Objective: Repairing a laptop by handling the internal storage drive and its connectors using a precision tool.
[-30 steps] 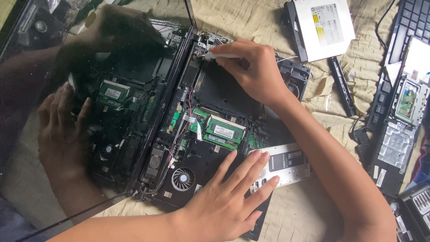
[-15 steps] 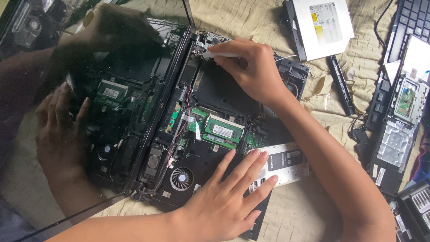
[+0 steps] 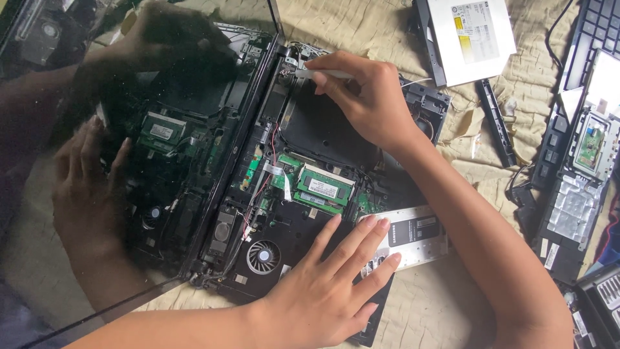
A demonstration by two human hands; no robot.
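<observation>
A: Where is the opened laptop base [image 3: 323,168]?

B: In the middle of a beige quilted cloth [image 3: 439,310], its circuit board bare. Green memory modules [image 3: 325,189] sit at the centre, a round cooling fan [image 3: 263,256] near the front edge.

A: And the hands?

B: The right hand [image 3: 365,97] has its fingers closed around a thin white tool [image 3: 323,74], tip at the base's far corner by the hinge. The left hand [image 3: 329,284] lies flat, fingers spread wide, on the near edge, touching a hard drive [image 3: 413,236].

A: Around it?

B: The glossy dark screen [image 3: 129,148] lies open on the left, mirroring both hands. An optical drive [image 3: 471,35] rests beyond, and a second dismantled laptop [image 3: 578,155] on the right.
</observation>
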